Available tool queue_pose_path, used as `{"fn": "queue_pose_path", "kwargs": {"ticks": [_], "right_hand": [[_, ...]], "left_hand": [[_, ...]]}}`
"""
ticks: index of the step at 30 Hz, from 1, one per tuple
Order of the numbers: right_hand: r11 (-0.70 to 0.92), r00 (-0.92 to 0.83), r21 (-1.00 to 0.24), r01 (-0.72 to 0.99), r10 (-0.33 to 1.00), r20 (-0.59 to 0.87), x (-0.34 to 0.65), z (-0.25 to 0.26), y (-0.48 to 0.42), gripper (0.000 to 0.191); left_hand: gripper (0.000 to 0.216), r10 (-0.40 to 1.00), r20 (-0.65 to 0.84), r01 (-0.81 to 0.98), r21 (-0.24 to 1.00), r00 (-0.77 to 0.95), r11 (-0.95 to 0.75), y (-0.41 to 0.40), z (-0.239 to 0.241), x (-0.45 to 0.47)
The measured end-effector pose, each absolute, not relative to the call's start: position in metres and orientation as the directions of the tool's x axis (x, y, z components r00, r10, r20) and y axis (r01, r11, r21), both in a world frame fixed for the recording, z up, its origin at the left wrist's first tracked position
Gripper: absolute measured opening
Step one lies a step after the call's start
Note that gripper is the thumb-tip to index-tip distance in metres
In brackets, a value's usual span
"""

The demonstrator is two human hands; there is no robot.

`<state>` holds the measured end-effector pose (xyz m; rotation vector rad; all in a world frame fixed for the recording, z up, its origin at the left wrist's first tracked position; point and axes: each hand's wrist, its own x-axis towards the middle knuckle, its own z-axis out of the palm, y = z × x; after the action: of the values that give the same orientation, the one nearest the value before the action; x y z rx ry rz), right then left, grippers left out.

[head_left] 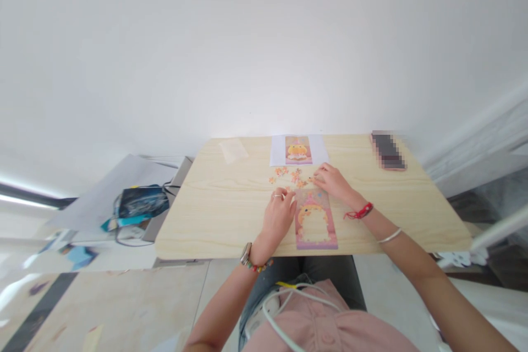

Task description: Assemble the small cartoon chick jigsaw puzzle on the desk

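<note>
A partly filled jigsaw puzzle (302, 236) with a pink-purple border lies near the table's front edge. Its middle shows bare, pale backing. Loose puzzle pieces (296, 176) are scattered just beyond it. My right hand (333, 181) reaches in from the right, thumb and finger pinched at a small orange piece (311, 179). At the puzzle's upper left corner, my left hand (280, 213) rests with curled fingers; whatever is under its fingertips is too small to make out. Behind the pieces, a white sheet (278, 151) carries a printed picture (298, 149) of an orange character.
A dark-screened phone (388, 151) lies at the table's back right. Toward the back left is a thin, pale translucent packet (233, 150). Left of the wooden table (198, 220), a lower surface holds a black bag (144, 202) and cables. A white wall stands behind.
</note>
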<state>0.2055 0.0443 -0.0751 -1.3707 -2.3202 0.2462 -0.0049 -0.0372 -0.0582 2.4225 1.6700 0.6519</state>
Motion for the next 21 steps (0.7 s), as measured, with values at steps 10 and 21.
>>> {"fn": "queue_pose_path", "kwargs": {"ticks": [10, 21], "right_hand": [[0.584, -0.513, -0.223, 0.780, 0.802, 0.307, 0.199, -0.064, 0.026, 0.021], [0.621, -0.577, -0.129, 0.773, 0.773, 0.264, 0.209, -0.063, -0.051, 0.016]], "left_hand": [[0.019, 0.918, 0.234, 0.852, 0.351, 0.321, -0.388, -0.030, -0.058, -0.001], [0.019, 0.864, 0.127, 0.812, 0.300, 0.487, -0.502, -0.055, -0.060, 0.020]]}}
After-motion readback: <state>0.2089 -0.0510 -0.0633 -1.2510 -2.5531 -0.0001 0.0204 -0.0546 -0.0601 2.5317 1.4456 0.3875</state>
